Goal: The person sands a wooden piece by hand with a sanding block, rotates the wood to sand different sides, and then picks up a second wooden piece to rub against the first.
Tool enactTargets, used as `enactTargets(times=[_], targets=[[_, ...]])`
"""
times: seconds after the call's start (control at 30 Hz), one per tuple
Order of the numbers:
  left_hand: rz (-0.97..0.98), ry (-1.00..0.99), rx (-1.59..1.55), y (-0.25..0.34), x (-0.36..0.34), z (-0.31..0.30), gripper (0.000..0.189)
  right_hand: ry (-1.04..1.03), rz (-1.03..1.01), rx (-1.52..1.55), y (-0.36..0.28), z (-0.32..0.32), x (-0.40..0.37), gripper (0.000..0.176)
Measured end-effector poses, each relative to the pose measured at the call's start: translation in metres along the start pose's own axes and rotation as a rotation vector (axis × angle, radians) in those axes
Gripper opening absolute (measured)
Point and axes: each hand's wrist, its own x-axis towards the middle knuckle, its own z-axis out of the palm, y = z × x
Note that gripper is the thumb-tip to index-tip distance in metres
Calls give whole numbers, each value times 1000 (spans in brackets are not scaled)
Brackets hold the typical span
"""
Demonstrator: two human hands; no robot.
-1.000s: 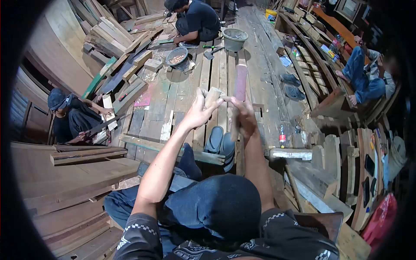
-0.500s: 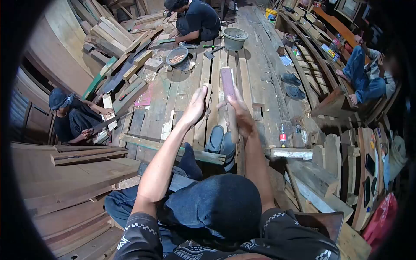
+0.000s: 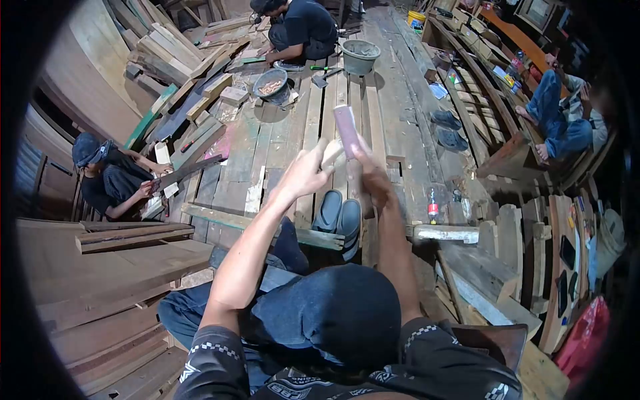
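My left hand (image 3: 305, 175) is closed round a small pale piece of wood (image 3: 331, 153), its outline smeared by motion. Close beside it on the right, my right hand (image 3: 370, 163) grips a flat purple-brown strip (image 3: 345, 127) that looks like sandpaper on a block; its upper end sticks out past the fingers. The pale wood is near or against the strip's lower part; contact cannot be made out. Both hands are in front of me, over the plank floor and above a pair of grey slippers (image 3: 339, 217).
Ahead stand a grey bucket (image 3: 361, 59), a bowl of wood bits (image 3: 272, 88) and a hatchet (image 3: 325, 78). One co-worker (image 3: 110, 177) at the left holds a handsaw (image 3: 187, 172); another person (image 3: 303, 30) crouches ahead. A bottle (image 3: 433, 207) stands at the right.
My left hand has turned and closed more tightly, and the pale wood now slants toward the strip. The strip has tilted slightly left. At the left, the co-worker's saw has moved up and right.
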Motion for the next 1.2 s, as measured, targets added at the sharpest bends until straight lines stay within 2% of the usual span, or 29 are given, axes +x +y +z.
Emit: enactTargets(times=[0.07, 0.1, 0.2, 0.3, 0.4, 0.5, 0.6, 0.63, 0.67, 0.73, 0.8, 0.83, 0.93, 0.97, 1.07, 1.2], targets=[[-70, 63, 86, 1, 1, -12, 44, -47, -28, -40, 2, 6, 2, 54], [-63, 72, 124, 1, 1, -13, 42, -11, 83, -52, 1, 9, -3, 53], [-25, 57, 217, 4, 0, -14, 37, -33, 66, -64, -6, 8, -6, 55], [77, 19, 344, 15, -2, -5, 37, -54, 54, 19, 6, -9, -1, 57], [64, -22, 382, 11, -3, -15, 38, -47, 81, -46, 7, -3, 0, 56], [20, 67, 449, -7, -1, -24, 41, -54, 92, -103, 7, 5, -1, 57], [64, -36, 544, -4, -2, -6, 40, -48, 115, -41, 15, -6, 2, 58], [196, 37, 474, 7, -8, 2, 40, -56, 117, 6, 13, -14, -1, 58], [133, -54, 516, 17, -7, 5, 41, -63, 120, 51, 13, -19, -3, 58], [95, -71, 566, 13, -2, 2, 42, -92, 78, 1, 19, -19, 1, 58], [-1, 33, 501, 5, 0, -14, 42, -119, 30, -38, 20, -9, 6, 57], [10, 93, 507, -8, -3, -16, 42, -82, 177, -117, 7, -1, -2, 56], [67, -26, 588, -8, -4, -4, 44, -51, 131, -123, 20, -7, 5, 55], [97, -131, 567, 0, -4, 5, 46, -50, 121, -53, 23, -15, 6, 55], [121, -122, 518, 22, -5, 12, 43, -54, 83, 100, 32, -34, 5, 55], [-60, 76, 412, -14, 2, -14, 47, -60, 43, -111, 35, -13, 11, 59]])
